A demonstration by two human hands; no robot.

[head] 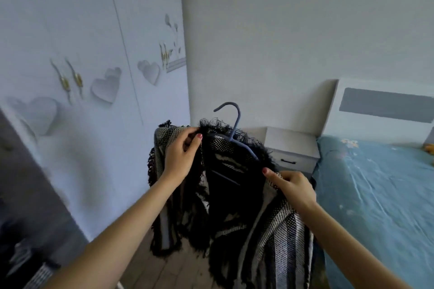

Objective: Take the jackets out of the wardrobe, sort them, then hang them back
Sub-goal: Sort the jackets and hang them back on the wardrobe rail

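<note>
A black-and-white woven jacket (234,206) with fringed black edges hangs in front of me on a blue hanger (234,129), whose hook sticks up free above the collar. My left hand (179,155) pinches the jacket's left shoulder near the collar. My right hand (291,185) grips the right shoulder edge, thumb on top. The white wardrobe (94,54) with heart decorations and gold handles stands at the left, its near doors closed. Dark clothing (25,258) shows at the lower left edge.
A bed with a blue sheet (380,195) and white headboard (385,105) fills the right. A white nightstand (291,150) stands behind the jacket against the wall. Wooden floor (164,267) shows below the jacket.
</note>
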